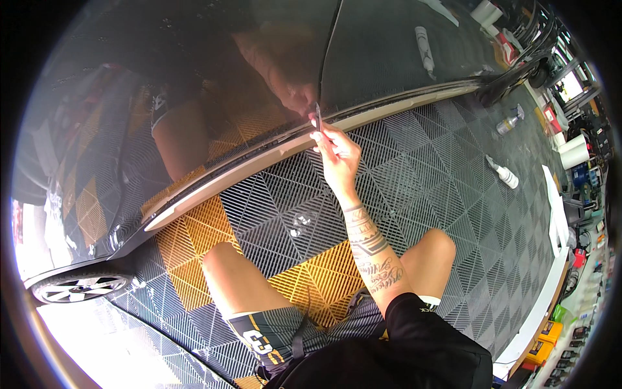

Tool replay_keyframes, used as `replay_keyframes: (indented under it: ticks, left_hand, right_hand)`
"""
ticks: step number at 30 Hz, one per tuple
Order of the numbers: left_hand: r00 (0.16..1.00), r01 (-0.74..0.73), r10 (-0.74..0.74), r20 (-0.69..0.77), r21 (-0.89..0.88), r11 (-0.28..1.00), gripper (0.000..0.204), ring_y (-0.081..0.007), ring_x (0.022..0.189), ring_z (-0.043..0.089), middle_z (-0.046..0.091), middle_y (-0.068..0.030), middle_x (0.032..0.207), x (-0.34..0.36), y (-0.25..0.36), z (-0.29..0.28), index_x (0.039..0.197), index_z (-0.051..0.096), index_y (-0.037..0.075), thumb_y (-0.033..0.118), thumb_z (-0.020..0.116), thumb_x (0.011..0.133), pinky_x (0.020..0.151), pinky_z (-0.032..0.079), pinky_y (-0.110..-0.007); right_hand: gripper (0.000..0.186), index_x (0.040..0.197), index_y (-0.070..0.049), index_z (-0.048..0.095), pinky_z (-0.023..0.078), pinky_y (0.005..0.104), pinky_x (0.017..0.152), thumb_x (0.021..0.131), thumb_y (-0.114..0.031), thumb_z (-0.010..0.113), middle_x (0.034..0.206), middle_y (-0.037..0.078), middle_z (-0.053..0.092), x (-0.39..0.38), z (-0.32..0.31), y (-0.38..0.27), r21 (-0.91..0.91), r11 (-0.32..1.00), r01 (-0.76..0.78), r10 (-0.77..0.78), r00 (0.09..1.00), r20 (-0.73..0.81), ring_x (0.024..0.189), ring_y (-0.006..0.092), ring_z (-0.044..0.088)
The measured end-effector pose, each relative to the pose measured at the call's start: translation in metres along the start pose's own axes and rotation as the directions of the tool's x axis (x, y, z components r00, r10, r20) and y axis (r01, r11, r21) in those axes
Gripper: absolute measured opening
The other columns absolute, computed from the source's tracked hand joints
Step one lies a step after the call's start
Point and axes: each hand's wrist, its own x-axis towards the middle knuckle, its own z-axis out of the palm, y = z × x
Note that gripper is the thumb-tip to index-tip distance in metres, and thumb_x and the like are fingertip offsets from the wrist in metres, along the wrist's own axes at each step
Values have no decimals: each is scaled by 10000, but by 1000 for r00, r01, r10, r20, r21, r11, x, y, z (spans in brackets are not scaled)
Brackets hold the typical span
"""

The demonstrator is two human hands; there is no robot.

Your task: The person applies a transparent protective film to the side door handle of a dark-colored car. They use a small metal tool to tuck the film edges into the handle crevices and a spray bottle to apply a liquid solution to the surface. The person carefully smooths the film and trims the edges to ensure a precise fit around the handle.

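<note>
My right hand [340,154] reaches up to a dark, glossy car door [259,84]. Its fingers are pinched around a thin, dark, narrow tool [318,118], whose exact kind I cannot make out. The tool stands at the bottom of the door seam [329,45], just above the light-coloured sill [363,120]. A mirrored hand and arm show in the paint close to my fingertips. My left hand is out of view.
Ribbed grey and yellow floor tiles [304,223] lie under my bent legs. A white bottle [505,175] lies on its side at right, with a spray bottle [508,122] beyond it. The car's wheel [84,286] is at left. Cluttered shelves [586,285] line the right.
</note>
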Motion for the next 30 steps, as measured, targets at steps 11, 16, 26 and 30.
replay_keyframes:
  ticks: [11, 16, 26, 30]
  left_hand:
    - [999, 4, -3, 48, -30, 1000, 287, -181, 935, 555, 602, -117, 1050, -12, 17, 20, 1162, 587, 38, 211, 494, 953, 803, 410, -275]
    - [997, -3, 6, 78, -29, 1000, 283, -176, 904, 568, 614, -115, 1028, -18, 25, 28, 1148, 600, 36, 213, 502, 951, 776, 423, -268]
    - [994, -4, 7, 110, -21, 1000, 276, -165, 843, 596, 637, -113, 983, -33, 34, 39, 1121, 625, 32, 217, 517, 946, 722, 451, -254]
    - [992, 2, 0, 127, -16, 1000, 274, -161, 818, 607, 646, -112, 965, -36, 37, 41, 1110, 636, 31, 218, 524, 944, 700, 462, -249]
  right_hand:
    - [187, 1056, 55, 637, 563, 284, 781, 889, -27, 626, 1046, 132, 685, -11, 1, 38, 105, 989, -104, 102, 994, 23, 832, 152, 668]
    - [193, 1057, 49, 645, 552, 255, 750, 888, -43, 633, 974, 118, 699, -12, 3, 44, 20, 993, -113, 112, 994, 12, 810, 137, 671]
    - [142, 963, 34, 677, 529, 244, 636, 859, -62, 669, 779, 99, 703, -26, 15, 76, 132, 982, -138, 147, 987, -64, 694, 123, 666]
    - [137, 958, 38, 675, 535, 249, 643, 859, -56, 666, 781, 100, 703, -33, 16, 89, 124, 978, -170, 178, 983, -54, 694, 124, 663]
